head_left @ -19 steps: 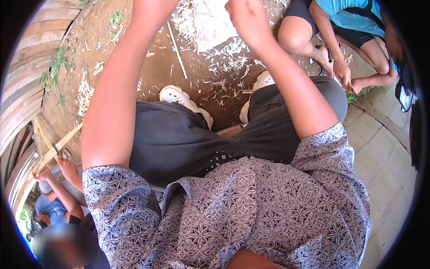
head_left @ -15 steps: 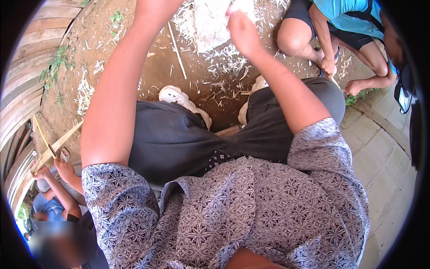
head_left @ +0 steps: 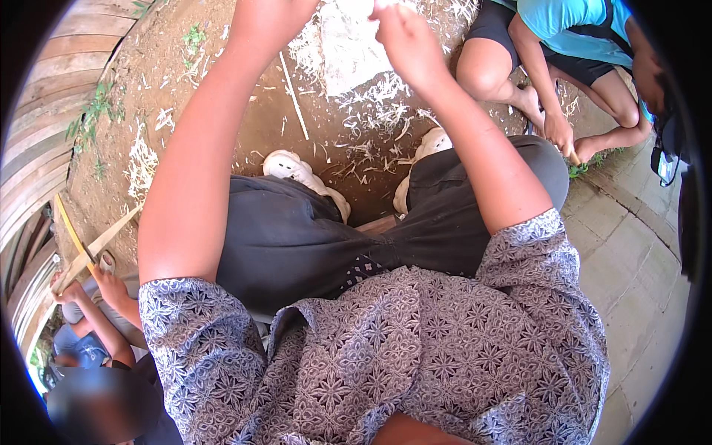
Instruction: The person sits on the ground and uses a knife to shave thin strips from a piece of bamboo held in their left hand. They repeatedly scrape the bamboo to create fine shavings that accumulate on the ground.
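Both my arms reach forward to the top edge of the picture. My left hand (head_left: 273, 21) is cut off there, so its fingers and anything in them are hidden. My right hand (head_left: 409, 43) is closed, its fingers curled together beside a white cloth or sack (head_left: 352, 55) on the ground. Whatever it pinches, if anything, is lost in the glare at the top edge. Pale thin shavings (head_left: 382, 111) lie scattered over and around the white sheet, and a thin pale strip (head_left: 294, 96) rests on the soil between my forearms.
My white shoes (head_left: 297, 170) stand on brown soil. At right, a person in a blue shirt (head_left: 575, 15) crouches beside grey paving (head_left: 623, 274). At lower left, another person's hands hold a yellow-handled blade (head_left: 74, 233) against a flat pale strip (head_left: 111, 231). Wooden slats (head_left: 59, 96) line the left.
Both my hands have come slightly nearer to me, the right one more into view. The person at right has shifted their hand down toward their foot. At lower left, the yellow-handled blade has moved slightly.
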Tool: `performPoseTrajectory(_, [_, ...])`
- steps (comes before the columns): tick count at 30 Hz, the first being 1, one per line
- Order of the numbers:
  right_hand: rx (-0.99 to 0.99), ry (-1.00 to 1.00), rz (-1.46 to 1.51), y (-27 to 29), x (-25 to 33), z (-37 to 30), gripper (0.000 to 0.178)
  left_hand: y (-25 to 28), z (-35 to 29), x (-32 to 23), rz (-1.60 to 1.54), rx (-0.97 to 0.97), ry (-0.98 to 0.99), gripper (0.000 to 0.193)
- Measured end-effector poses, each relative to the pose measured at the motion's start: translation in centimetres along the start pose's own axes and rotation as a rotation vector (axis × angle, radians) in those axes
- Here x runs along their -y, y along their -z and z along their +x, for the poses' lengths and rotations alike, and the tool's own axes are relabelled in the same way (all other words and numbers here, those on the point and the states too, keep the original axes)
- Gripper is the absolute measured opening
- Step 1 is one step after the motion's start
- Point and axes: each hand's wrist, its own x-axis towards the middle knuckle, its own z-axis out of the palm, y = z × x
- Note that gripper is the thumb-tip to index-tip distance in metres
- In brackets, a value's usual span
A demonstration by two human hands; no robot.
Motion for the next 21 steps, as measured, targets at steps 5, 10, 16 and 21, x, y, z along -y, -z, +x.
performPoseTrajectory(5, [0.402,-0.399,-0.420,0.1,-0.5,0.4,0.068,0.0,0.8,0.5,-0.030,0.019,-0.014,0.015])
performPoseTrajectory(10, [0.067,-0.178,-0.085,0.4,-1.2,0.7,0.070,0.1,0.2,0.6,-0.036,-0.005,-0.033,0.016])
performPoseTrajectory(16, [0.444,-0.496,-0.378,0.0,-2.0,0.4,0.071,0.0,1.1,0.5,0.020,0.006,-0.075,0.015])
performPoseTrajectory(21, [0.029,-0.147,-0.024,-0.5,-2.3,-0.1,0.061,0.1,0.6,0.5,-0.077,-0.007,-0.038,0.014])
